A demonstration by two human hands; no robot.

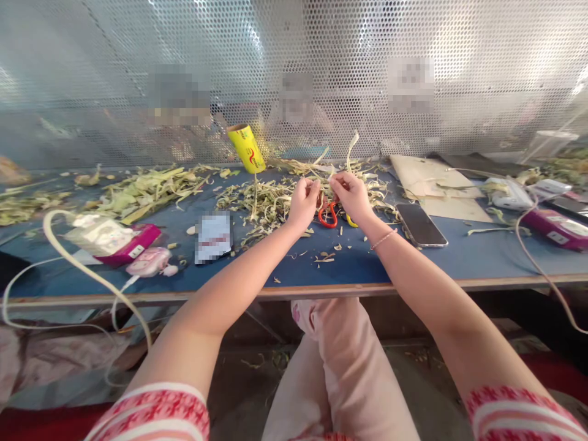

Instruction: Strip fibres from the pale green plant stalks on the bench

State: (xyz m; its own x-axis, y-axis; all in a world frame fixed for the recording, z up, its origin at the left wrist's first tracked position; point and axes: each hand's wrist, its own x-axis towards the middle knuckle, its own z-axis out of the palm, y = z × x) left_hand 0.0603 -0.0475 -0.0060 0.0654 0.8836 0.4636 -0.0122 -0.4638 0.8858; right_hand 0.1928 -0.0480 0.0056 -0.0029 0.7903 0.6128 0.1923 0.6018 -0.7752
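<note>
My left hand (304, 202) and my right hand (353, 196) are raised close together over the blue table (358, 263), both with fingers pinched. A thin pale dried-leaf strip (327, 178) runs between them, and both hands pinch it. Right below them lie scissors with red and yellow handles (329, 215) on a heap of straw-like leaf strips (266, 199). Small cut scraps (327, 256) are scattered near the table's front edge.
A yellow roll (247, 147) stands tilted behind the heap. A black phone (421, 225) and tan cardboard sheets (436, 184) lie to the right, a magenta device (131, 244), a plastic bag and a white cable (87, 269) to the left. A perforated metal screen (321, 61) closes off the back.
</note>
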